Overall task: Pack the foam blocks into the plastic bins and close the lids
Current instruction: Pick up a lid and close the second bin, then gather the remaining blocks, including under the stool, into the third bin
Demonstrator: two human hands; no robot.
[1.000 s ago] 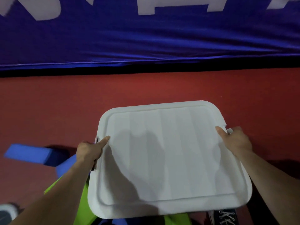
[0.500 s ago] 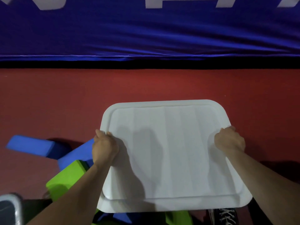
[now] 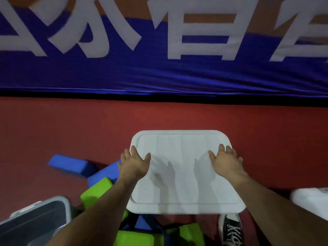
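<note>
A white plastic bin lid (image 3: 182,189) lies flat in front of me, covering whatever is under it. My left hand (image 3: 134,164) is above its left edge with fingers spread and straight, holding nothing. My right hand (image 3: 226,161) is the same above the right side; shadows of both fall on the lid. Blue foam blocks (image 3: 71,165) and green foam blocks (image 3: 96,192) lie on the red floor to the left, with more green foam (image 3: 142,237) below the lid.
An open grey bin (image 3: 33,221) sits at the bottom left. Part of another white bin or lid (image 3: 312,199) shows at the right edge. A black sneaker (image 3: 230,229) stands just below the lid. A blue banner with white characters (image 3: 159,50) hangs beyond the red floor.
Both hands gripped the lid's left and right edges and have let go; their fingers are spread above it now. The lid sits lower and farther from the camera.
</note>
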